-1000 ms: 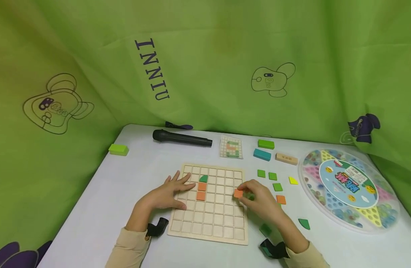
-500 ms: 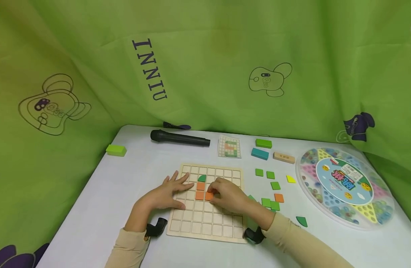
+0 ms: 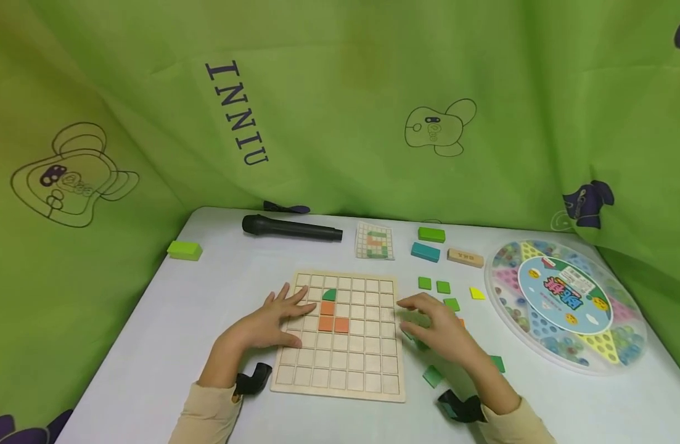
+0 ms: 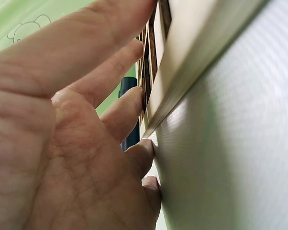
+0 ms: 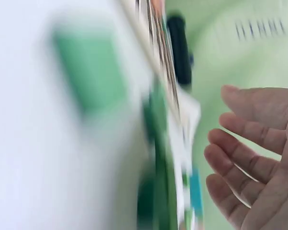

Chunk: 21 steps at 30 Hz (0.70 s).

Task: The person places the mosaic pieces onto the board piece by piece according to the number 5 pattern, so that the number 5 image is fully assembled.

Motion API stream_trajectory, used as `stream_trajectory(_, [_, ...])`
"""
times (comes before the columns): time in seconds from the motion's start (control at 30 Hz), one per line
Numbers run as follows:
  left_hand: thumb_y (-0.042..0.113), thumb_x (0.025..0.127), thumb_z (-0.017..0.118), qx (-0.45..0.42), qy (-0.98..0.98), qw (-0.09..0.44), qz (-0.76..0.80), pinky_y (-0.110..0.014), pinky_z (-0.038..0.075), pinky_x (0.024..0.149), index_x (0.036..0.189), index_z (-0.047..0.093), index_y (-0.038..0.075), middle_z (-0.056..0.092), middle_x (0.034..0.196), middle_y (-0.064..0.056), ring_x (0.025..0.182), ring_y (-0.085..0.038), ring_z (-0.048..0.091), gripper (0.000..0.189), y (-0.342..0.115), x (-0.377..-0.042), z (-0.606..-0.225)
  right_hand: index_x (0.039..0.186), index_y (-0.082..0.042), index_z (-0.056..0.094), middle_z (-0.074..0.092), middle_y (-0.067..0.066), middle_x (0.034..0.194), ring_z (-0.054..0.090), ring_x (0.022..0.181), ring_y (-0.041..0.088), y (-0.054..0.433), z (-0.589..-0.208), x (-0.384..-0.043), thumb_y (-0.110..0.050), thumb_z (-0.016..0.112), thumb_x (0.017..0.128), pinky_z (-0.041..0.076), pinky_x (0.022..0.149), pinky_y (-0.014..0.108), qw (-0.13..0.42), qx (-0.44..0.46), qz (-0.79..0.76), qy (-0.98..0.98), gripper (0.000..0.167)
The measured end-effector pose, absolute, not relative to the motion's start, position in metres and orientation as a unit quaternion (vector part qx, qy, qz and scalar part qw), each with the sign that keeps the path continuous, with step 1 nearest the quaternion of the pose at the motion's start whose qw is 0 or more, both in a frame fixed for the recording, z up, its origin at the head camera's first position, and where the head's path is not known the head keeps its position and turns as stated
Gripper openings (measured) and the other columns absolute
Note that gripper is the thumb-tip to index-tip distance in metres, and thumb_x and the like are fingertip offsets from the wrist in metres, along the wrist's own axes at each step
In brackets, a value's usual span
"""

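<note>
A wooden grid board lies on the white table. In its cells sit a green quarter-round tile and three orange square tiles, the lower two side by side. My left hand rests with spread fingers on the board's left edge; in the left wrist view its fingertips touch the rim. Just off the board's right edge hovers my right hand, fingers relaxed and apart, holding nothing. Beneath and around it lie green tiles, some partly hidden by the hand. The right wrist view is blurred.
Behind the board lies a pattern card beside a black microphone. Green, teal and wooden blocks stand at the back right. A round marble game box fills the right side. A yellow tile lies near it.
My right hand carried an orange tile leftward onto the board, set it beside the lower orange tile and let go, then drew back right. My left hand stayed on the board.
</note>
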<state>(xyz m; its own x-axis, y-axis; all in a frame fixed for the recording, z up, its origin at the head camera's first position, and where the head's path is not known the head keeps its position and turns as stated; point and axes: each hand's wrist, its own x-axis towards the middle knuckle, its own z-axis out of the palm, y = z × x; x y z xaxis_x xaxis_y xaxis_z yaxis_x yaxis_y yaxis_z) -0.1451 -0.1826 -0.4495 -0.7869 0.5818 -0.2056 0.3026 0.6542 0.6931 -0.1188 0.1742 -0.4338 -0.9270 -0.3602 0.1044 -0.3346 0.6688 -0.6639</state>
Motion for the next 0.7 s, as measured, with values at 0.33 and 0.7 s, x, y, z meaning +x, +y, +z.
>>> stream_trajectory(0.33, [0.029,0.074,0.078,0.251,0.884,0.21,0.334,-0.059,-0.006,0.115,0.141,0.047,0.017,0.015,0.159,-0.01,0.145,-0.04,-0.007,0.075,-0.188,-0.144,-0.45,0.108,-0.005,0.067,0.064,0.009,0.109,0.061,0.096,0.024,0.259,-0.452,-0.11,-0.002,0.068,0.082,0.054,0.079,0.031,0.023,-0.1,-0.305,0.947,0.027])
stream_trajectory(0.7, [0.029,0.075,0.077,0.257,0.88,0.209,0.34,-0.059,-0.006,0.115,0.141,0.047,0.017,0.016,0.158,-0.01,0.145,-0.04,-0.007,0.073,-0.184,-0.145,-0.449,0.103,-0.004,0.066,0.062,0.009,0.1,0.058,0.086,0.02,0.258,-0.449,-0.108,-0.007,0.069,0.082,0.051,0.074,0.038,-0.015,-0.09,-0.223,0.97,0.021])
